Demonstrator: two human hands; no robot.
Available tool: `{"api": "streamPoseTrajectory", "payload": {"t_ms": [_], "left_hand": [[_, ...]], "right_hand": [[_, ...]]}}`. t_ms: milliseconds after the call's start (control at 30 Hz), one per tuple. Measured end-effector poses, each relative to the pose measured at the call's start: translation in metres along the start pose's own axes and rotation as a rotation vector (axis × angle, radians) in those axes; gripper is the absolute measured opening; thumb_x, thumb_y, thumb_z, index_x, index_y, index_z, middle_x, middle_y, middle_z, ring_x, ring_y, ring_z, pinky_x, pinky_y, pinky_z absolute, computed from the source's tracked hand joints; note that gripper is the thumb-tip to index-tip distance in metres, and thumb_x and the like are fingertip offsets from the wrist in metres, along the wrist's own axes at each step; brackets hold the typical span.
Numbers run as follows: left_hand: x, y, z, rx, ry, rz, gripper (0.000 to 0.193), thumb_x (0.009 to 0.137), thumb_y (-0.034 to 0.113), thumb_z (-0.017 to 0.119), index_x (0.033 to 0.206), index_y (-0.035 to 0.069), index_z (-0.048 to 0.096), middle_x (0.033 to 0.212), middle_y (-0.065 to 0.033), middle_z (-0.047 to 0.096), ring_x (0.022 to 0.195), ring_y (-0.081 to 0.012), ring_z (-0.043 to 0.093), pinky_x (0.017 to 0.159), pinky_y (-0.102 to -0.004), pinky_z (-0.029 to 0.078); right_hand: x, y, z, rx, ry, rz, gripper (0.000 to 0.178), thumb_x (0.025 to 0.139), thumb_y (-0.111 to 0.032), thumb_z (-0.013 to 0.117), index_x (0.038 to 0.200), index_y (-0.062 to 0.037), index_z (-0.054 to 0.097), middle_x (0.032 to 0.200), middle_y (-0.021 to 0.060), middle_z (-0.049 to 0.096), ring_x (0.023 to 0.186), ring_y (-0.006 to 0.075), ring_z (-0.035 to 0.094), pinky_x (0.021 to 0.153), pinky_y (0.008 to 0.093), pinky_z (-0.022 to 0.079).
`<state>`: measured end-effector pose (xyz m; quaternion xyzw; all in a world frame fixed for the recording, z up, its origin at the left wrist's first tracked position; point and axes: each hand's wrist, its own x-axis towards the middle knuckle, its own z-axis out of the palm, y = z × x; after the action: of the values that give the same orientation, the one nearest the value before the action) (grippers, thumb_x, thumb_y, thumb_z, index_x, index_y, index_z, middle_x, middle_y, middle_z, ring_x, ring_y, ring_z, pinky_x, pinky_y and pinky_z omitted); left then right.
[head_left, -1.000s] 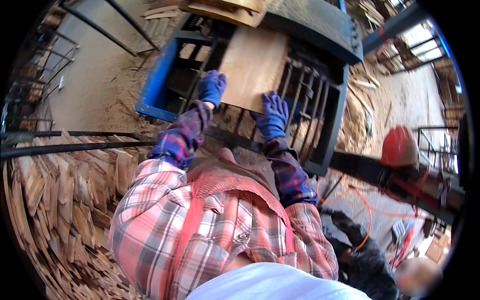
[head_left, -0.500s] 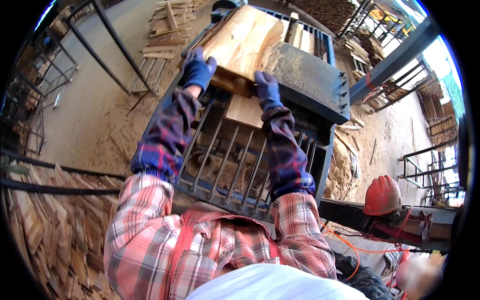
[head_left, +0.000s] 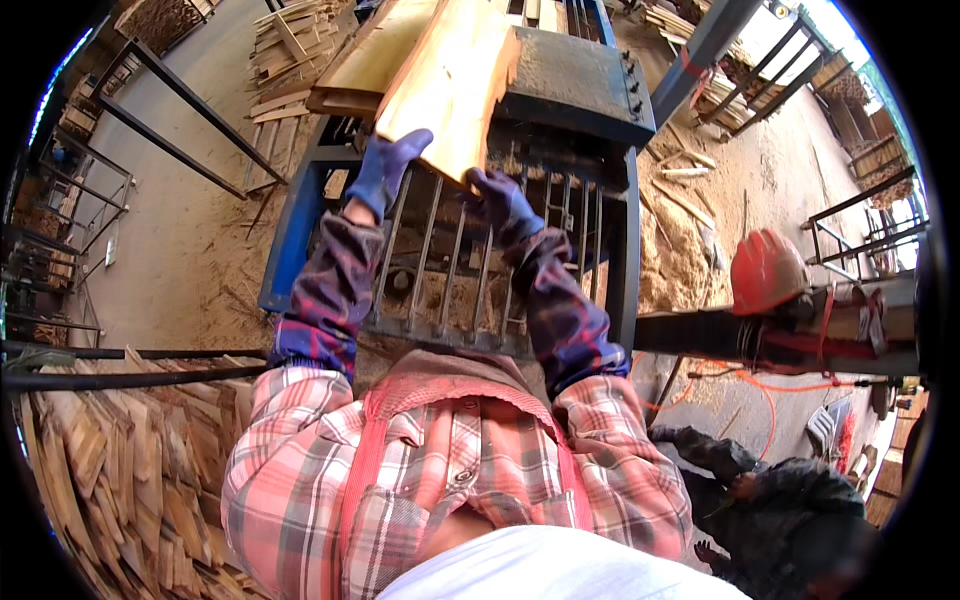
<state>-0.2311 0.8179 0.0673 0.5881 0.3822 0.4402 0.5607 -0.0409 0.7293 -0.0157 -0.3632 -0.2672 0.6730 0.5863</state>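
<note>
A pale wooden board [head_left: 452, 85] with wavy bark edges lies lengthwise away from me, its near end over the metal bars [head_left: 450, 250] of a blue machine frame. My left hand [head_left: 388, 172], in a blue-purple glove, grips its near left corner, thumb stretched along the end. At the near right corner, my gloved right hand [head_left: 500, 205] is closed on the edge, its fingers partly hidden. More boards [head_left: 365, 70] are stacked just left of the held one. A sawdust-covered metal cover [head_left: 572, 85] stands to its right.
Offcuts are heaped [head_left: 130, 460] at lower left, behind a black rail [head_left: 140, 378]. A red hard hat [head_left: 768, 270] sits on a beam to the right. Another person in dark clothes [head_left: 790, 510] bends at lower right. A sawdust pile [head_left: 668, 250] lies beside the machine.
Both hands have moved off the stack's near end and now hold one board, set apart to its right. The lower board that stuck out beneath no longer shows. The view has shifted.
</note>
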Motion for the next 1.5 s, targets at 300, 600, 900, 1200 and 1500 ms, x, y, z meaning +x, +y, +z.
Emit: {"api": "streamPoseTrajectory", "payload": {"t_ms": [300,600,900,1200,1500], "left_hand": [[-0.106,0.02,0.135,1.181,-0.489,0.815,0.057,0.083,0.047,0.072,0.12,0.004,0.062,0.097,-0.0203,0.071,0.089,-0.0353,0.071,0.077,-0.043,0.057],[-0.175,-0.155,0.095,0.002,-0.143,-0.355,0.061,0.083,0.046,0.081,0.115,-0.004,0.067,0.097,-0.0064,0.071,0.087,-0.0133,0.064,0.08,-0.0303,0.052],[-0.27,-0.152,0.038,0.097,0.076,-0.272,0.085,0.085,0.044,0.08,0.142,-0.01,0.047,0.138,-0.0195,0.059,0.122,-0.0183,0.056,0.105,-0.0303,0.045],[-0.212,-0.172,0.082,-0.065,0.028,-0.337,0.087,0.086,0.043,0.08,0.144,-0.011,0.043,0.14,-0.0168,0.057,0.121,-0.0171,0.054,0.106,-0.0303,0.043],[-0.216,-0.153,0.079,0.159,0.049,-0.278,0.077,0.089,0.047,0.075,0.138,-0.008,0.052,0.128,-0.0152,0.065,0.111,-0.0158,0.059,0.099,-0.0305,0.048]], "right_hand": [[-0.118,-0.042,-0.116,0.179,0.192,-0.022,0.058,0.091,-0.043,0.069,0.125,0.0028,0.061,0.113,0.0154,0.069,0.1,0.0292,0.068,0.09,0.0425,0.056],[-0.225,0.068,-0.122,0.17,0.452,0.037,0.039,0.093,-0.028,0.07,0.119,0.0009,0.066,0.11,0.0126,0.071,0.1,0.0247,0.07,0.091,0.0376,0.057],[-0.257,0.114,-0.043,-0.106,0.434,-0.13,0.069,0.084,-0.03,0.08,0.136,0.0064,0.052,0.125,0.0118,0.063,0.109,0.0219,0.061,0.098,0.036,0.047],[-0.263,0.084,-0.06,-1.639,0.364,-0.342,0.103,0.065,-0.055,0.085,0.144,-0.0027,0.045,0.155,0.0315,0.031,0.143,0.0504,0.03,0.113,0.0536,0.035],[-0.255,0.095,-0.07,-1.658,0.402,-0.342,0.101,0.065,-0.054,0.086,0.148,-0.0114,0.045,0.16,0.0221,0.029,0.147,0.045,0.029,0.112,0.0551,0.035]]}}
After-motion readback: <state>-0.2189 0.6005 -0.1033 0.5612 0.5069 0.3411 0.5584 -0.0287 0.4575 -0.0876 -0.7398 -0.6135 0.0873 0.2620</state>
